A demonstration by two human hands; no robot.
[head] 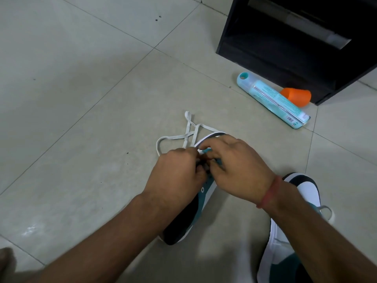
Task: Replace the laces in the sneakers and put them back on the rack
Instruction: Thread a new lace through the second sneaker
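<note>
Pale glossy floor tiles [81, 78], black wooden rack [306, 48] at back; teal-black-white canvas sneaker [189, 211] there, left hand [175, 174] and right hand [236, 170] both pinching its flat white lace [189, 135].

Both hands over a teal-and-black sneaker [188, 213] on pale floor tiles [71, 99]: left hand [177, 176] and right hand [236, 170] pinching a white lace [183, 137] looping beyond the toe. Second sneaker [285, 242] at right. Farther off, teal spray can [273, 100], orange cap [297, 96], black rack [295, 48].
</note>
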